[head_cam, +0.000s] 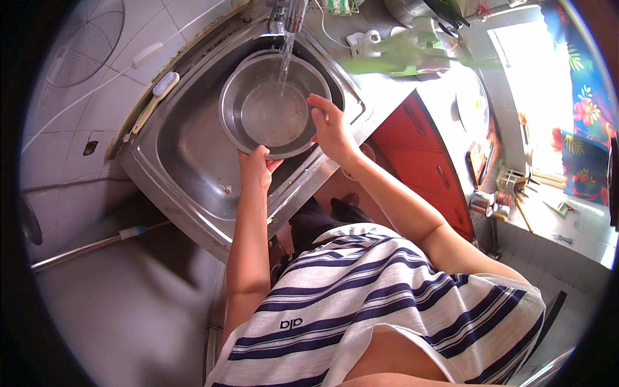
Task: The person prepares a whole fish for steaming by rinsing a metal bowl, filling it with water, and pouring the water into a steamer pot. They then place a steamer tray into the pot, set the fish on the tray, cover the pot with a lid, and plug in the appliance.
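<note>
Water runs from the faucet (277, 22) into a round stainless steel bowl (274, 113) over the metal sink (193, 145). Some water lies in the bowl's bottom. My left hand (256, 167) grips the rim at the near side, its thumb over the edge. Beside the bowl's right rim is my right hand (331, 128), with fingers apart and raised; whether its lower fingers touch the rim cannot be told. Behind the bowl, the rim of another round metal vessel shows in part. A small bit of food scrap (225, 188) lies on the sink floor.
A scrub brush with a pale handle (147, 113) lies on the sink's left ledge. Red cabinet doors (416, 150) stand at the right under the counter. A metal pot (411, 10) is at the back, near a white cable. A round mesh strainer (89, 41) hangs on the tiled wall.
</note>
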{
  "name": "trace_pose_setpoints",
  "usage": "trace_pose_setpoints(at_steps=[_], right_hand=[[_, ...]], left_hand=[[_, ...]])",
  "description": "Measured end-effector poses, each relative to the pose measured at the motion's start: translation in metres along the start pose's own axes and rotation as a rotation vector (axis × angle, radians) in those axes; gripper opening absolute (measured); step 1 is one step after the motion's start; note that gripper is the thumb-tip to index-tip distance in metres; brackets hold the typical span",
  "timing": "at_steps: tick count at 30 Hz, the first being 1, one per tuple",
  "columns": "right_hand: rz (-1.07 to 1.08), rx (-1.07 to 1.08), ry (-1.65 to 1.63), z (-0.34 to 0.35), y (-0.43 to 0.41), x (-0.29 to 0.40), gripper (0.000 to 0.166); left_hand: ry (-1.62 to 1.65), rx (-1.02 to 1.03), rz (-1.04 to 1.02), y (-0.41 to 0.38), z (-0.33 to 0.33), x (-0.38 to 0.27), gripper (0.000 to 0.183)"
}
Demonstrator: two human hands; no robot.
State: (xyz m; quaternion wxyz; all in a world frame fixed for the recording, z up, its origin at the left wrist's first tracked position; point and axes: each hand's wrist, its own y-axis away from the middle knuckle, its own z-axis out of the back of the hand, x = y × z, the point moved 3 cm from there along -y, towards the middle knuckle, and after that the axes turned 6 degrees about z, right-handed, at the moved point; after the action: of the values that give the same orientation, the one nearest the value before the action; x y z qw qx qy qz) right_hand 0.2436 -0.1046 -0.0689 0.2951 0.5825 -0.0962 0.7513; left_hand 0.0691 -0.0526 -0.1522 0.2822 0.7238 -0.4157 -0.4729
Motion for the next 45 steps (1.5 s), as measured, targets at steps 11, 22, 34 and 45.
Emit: trace_pose_setpoints(at_steps=[11, 22, 34, 45], right_hand=[[-0.049, 0.24, -0.122, -0.054, 0.003, 0.041, 0.033], [0.056, 0.026, 0.046, -0.145, -0.094, 0.072, 0.083], [0.167, -0.035, 0.022, -0.163, -0.151, 0.049, 0.097], [0.101, -0.122, -0.113, -0.166, -0.162, 0.042, 0.098]], left_hand=[[0.044, 0.079, -0.052, 0.002, 0.003, 0.007, 0.065], [0.061, 0.018, -0.064, -0.001, -0.012, 0.013, 0.057], [0.072, 0.019, 0.002, 0.006, -0.022, 0.009, 0.066], [0.082, -0.009, -0.022, 0.002, -0.023, 0.002, 0.066]])
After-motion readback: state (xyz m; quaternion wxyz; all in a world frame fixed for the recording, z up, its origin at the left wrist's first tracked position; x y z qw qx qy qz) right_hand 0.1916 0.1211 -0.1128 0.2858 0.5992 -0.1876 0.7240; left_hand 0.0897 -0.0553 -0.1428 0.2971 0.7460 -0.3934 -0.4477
